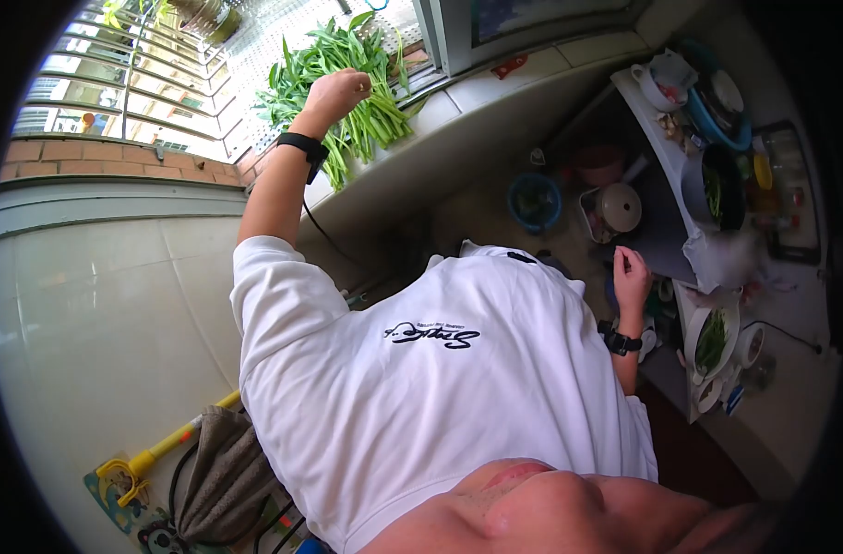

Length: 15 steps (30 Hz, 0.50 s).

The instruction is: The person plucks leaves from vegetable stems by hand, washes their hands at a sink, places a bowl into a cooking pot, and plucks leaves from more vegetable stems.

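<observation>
Left hand (336, 96), upper left: fingers curled at bunched long-stemmed leafy green vegetables (379, 113), grip can't tell. Right hand (632, 273), right of centre: loosely curled, contents can't tell.

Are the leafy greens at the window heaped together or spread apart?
Heaped together: the leafy greens overlap in one thick pile over the window ledge. Whether tied, I cannot tell.

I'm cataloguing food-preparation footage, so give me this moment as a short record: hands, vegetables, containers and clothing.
Left hand: curled over the long-stemmed leafy greens; grip unclear
Right hand: fingers curled, apart from that pile; contents cannot be told
Vegetable pile: by the window, on the ledge
Containers with other greens: dark pot, white bowl
Clothing: white T-shirt, a black wristband on each arm
</observation>
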Each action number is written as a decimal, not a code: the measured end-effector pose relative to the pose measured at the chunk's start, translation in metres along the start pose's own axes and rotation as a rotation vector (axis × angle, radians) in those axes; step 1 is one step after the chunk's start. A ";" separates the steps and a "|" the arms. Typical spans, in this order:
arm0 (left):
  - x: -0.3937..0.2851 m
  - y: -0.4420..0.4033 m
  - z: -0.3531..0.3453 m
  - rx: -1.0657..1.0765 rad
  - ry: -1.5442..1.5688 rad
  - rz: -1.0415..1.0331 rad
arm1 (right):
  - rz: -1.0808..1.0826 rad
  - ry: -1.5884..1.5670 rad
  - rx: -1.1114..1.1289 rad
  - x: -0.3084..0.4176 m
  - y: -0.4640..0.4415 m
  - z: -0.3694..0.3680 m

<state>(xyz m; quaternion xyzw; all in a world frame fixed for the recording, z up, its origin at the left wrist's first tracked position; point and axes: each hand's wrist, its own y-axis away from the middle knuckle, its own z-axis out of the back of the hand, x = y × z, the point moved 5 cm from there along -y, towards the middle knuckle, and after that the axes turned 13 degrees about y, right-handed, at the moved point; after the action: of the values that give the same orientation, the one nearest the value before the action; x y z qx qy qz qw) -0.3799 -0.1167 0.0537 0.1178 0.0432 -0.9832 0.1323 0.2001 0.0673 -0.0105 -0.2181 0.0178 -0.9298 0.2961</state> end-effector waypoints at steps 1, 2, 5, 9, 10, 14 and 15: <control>0.002 0.002 0.014 -0.094 0.136 0.040 | 0.001 0.000 -0.001 -0.001 -0.001 0.000; 0.004 0.006 0.030 -0.240 0.153 0.081 | 0.000 -0.015 -0.003 -0.002 -0.001 0.000; 0.021 0.022 0.079 -0.848 0.192 0.114 | 0.004 -0.051 -0.010 -0.010 -0.006 -0.002; 0.055 0.051 0.124 -1.458 0.452 0.073 | 0.019 -0.027 -0.016 0.002 -0.017 0.008; 0.053 0.058 0.134 -1.530 0.477 0.031 | 0.021 -0.027 -0.017 0.002 -0.019 0.010; 0.037 0.085 0.177 -1.683 0.081 0.038 | 0.056 -0.034 -0.030 -0.001 -0.027 0.010; 0.032 0.088 0.186 -1.795 0.234 -0.024 | 0.073 -0.031 -0.035 -0.002 -0.029 0.009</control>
<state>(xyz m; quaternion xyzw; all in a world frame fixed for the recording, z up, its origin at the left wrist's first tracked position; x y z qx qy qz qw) -0.4271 -0.2308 0.2210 0.0689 0.8081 -0.5630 0.1589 0.1893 0.0934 0.0019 -0.2369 0.0373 -0.9144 0.3263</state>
